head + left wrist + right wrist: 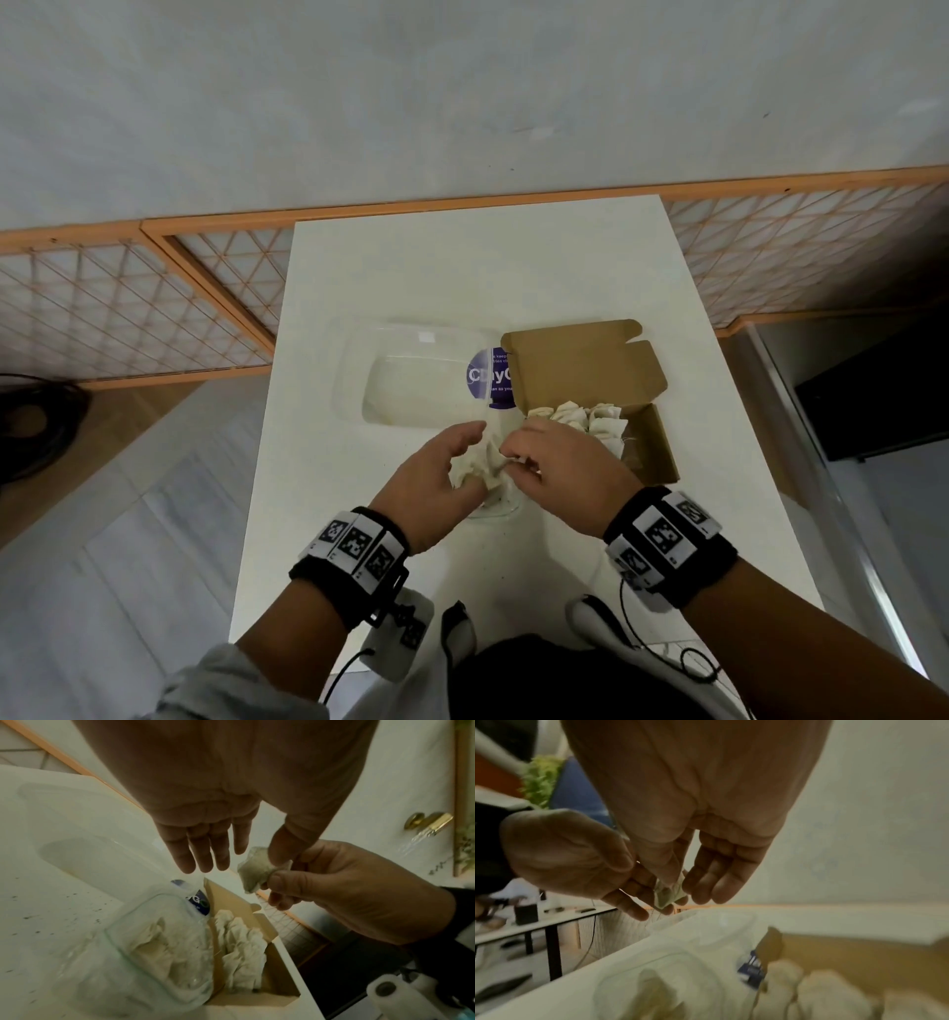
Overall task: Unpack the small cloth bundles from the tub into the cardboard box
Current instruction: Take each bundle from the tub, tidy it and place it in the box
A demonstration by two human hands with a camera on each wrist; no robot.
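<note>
Above the counter [482, 267], seen from the head camera, both hands meet over a clear tub [495, 506] near the front edge. The left hand [436, 488] comes in from the lower left with its fingers reaching forward and its thumb toward the right hand [560, 473], which curls in from the lower right. Between them is a pale cloth bundle [480, 465]. Just right of the hands sits the open cardboard box [652, 447], flap raised, with more bundles [580, 416] inside. A clear lid [416, 380] with a purple label lies behind, touching the box flap. Orange lattice panels and a pale wall stand beyond the counter; grey floor lies to the left.

From the left wrist, the left hand [205, 845] shows four fingers straight and loose, its thumb pressing the bundle [257, 872]. The right hand [347, 888] pinches the same bundle between thumb and curled fingers. Below, the tub [144, 953] holds crumpled cloth, touching the box [277, 990].

From the right wrist, the right hand [706, 852] pinches the bundle [667, 894] with its thumb, while the left hand [577, 858] lays straight fingers against it. Tub and box blur below; a dark-legged table stands at left.
</note>
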